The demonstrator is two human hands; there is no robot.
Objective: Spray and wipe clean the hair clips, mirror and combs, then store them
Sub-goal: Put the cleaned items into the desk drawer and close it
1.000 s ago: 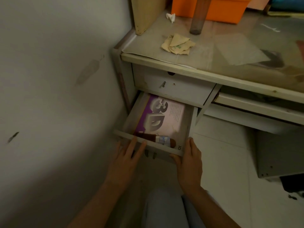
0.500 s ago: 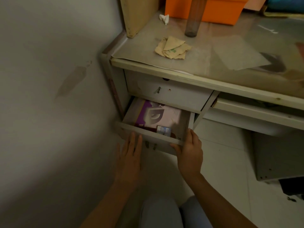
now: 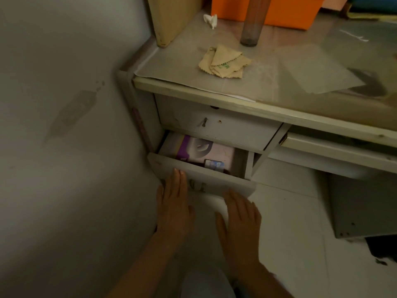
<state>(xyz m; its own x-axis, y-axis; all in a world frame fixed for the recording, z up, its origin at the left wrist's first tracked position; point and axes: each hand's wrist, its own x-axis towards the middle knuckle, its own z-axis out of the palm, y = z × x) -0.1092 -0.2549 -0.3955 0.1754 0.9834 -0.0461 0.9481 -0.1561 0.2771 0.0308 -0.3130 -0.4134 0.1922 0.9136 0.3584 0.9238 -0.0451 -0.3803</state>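
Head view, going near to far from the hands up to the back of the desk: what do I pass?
Left hand and right hand → lower drawer front → purple book in the drawer → upper drawer front → folded tan cloth → brown tube → orange bin.

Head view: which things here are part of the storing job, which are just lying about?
Job:
- lower drawer, part open
- left hand flat on its front
- right hand, open, at its lower edge
- brown-handled item inside
- wiping cloth on the desk

Lying about:
- purple book in the drawer
- orange bin
- brown tube
- crumpled tissue
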